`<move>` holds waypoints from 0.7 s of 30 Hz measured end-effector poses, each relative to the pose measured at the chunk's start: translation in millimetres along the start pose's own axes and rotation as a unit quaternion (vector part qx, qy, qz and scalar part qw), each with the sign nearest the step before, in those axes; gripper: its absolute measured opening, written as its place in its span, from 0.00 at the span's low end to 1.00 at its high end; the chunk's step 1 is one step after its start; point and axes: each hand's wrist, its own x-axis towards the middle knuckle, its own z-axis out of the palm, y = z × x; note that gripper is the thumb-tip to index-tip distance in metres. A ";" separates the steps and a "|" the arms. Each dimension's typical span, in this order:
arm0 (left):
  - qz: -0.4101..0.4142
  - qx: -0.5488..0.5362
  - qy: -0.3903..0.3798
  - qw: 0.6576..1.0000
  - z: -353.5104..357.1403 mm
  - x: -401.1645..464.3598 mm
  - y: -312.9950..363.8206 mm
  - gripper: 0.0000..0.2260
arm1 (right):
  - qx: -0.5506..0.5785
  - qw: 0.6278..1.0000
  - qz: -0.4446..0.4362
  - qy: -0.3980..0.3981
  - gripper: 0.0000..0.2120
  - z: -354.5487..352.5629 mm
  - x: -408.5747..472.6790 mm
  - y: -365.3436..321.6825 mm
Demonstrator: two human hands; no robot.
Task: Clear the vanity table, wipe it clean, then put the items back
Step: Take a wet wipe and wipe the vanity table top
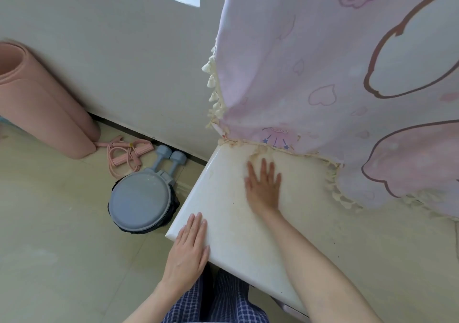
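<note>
The curtain [323, 74] is hanging onto the table [223, 211] at its back edge, and its tassels could be snagged or dragged if the wiping runs under them. The right hand [263, 186] is being pressed flat, fingers spread, on the tabletop; no cloth is being held. The left hand [191, 245] is being rested open on the table's corner.

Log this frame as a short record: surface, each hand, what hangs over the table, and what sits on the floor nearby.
surface: white vanity table, no items visible on the part in view
left hand: flat, palm down at the table's near corner edge, holding nothing
right hand: flat with spread fingers on the tabletop near the curtain hem; no cloth visible
hanging: pink printed curtain with cream tassels, reaching the tabletop
floor: round grey lidded bin, two grey dumbbells, pink resistance bands, rolled pink mat
</note>
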 end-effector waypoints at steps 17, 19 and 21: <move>0.003 -0.001 0.005 1.000 -9.1 -28.9 -5.6 0.25 | -0.019 0.956 -0.293 0.003 0.24 11.3 -38.2 11.3; -0.015 -0.007 0.013 1.000 -12.1 -22.9 0.7 0.24 | -0.028 0.967 -0.252 0.011 0.23 9.6 -37.3 34.3; -0.015 -0.014 0.020 1.000 -17.3 -14.9 7.2 0.23 | -0.037 0.974 -0.224 0.027 0.22 14.3 -46.5 49.0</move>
